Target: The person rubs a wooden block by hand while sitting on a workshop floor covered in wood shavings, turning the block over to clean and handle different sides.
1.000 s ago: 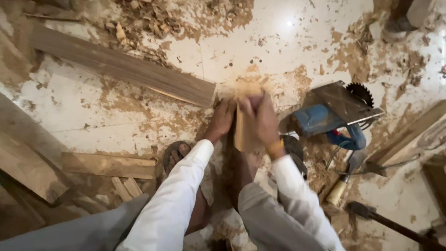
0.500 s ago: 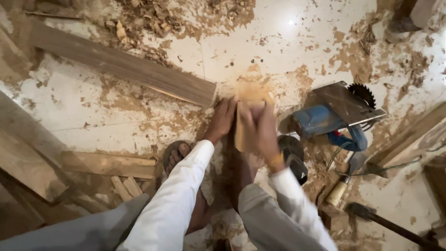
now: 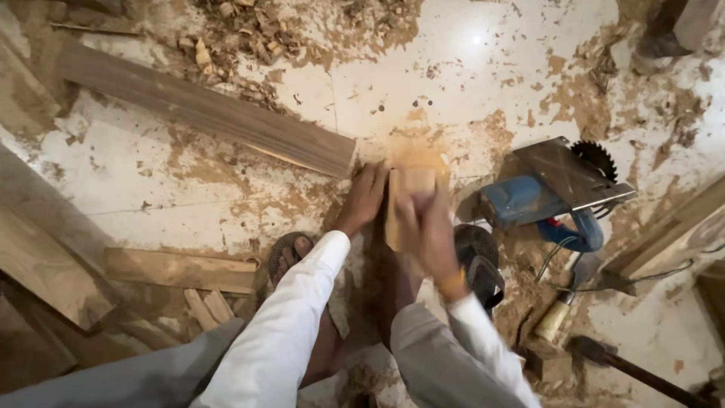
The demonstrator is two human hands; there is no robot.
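Right hand (image 3: 432, 230) blurred, fingers wrapped over the small pale rectangular wooden block (image 3: 404, 208); left hand (image 3: 364, 198), fingers extended, braces its left edge. Looks light, stiff, dusty-slick: hold the long edges.

Right hand (image 3: 427, 227) motion-blurred, covering wood block (image 3: 408, 198); hammer (image 3: 634, 370) cut off at edge.

Warm, fairly dim indoor light, yellowish cast overall. Small glare spot on glossy floor tile (image 3: 476, 39) near top centre, so lamp probably overhead. Soft shadows only, darkest under legs and along bottom edge. Right hand (image 3: 434, 230) smeared by motion blur, left hand (image 3: 366, 198) a bit sharper. Wide-angle bend at frame edges: plank (image 3: 204, 113) looks slightly curved. Corners darker, detail soft, compression visible in sawdust.
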